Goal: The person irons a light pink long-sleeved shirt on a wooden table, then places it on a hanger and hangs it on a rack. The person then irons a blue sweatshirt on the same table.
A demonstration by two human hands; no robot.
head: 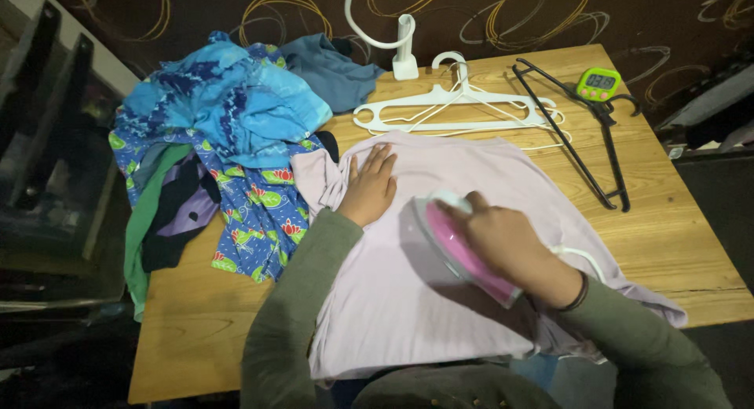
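Head view, wooden table [675, 244]. Pale lilac garment [440, 299] spread flat at centre, near hem hanging over table's near edge. Right hand [503, 240] wrapped tight round handle of pink-and-white iron [455, 248], sole down on the cloth, white cord trailing behind wrist. Left hand [369, 187] flat, fingers spread, pressing the garment's upper-left part beside bunched folds; grasps nothing.

Handling (judged): garment light, soft, limp; prob. slides and wrinkles easily, so best pinned by a flat palm or taken at hem or shoulder seams. Iron rigid, smooth plastic shell, likely heavy for its size and hot at the sole; hold by top handle only.

Materials/shapes: pile of clothes [228, 142] at left, crumpled, blue prints w/ green and dark pieces. White plastic hangers [459, 106] and black hanger [585, 134] at rear, thin, stiff. Small green timer [598, 84] at rear right, boxy.
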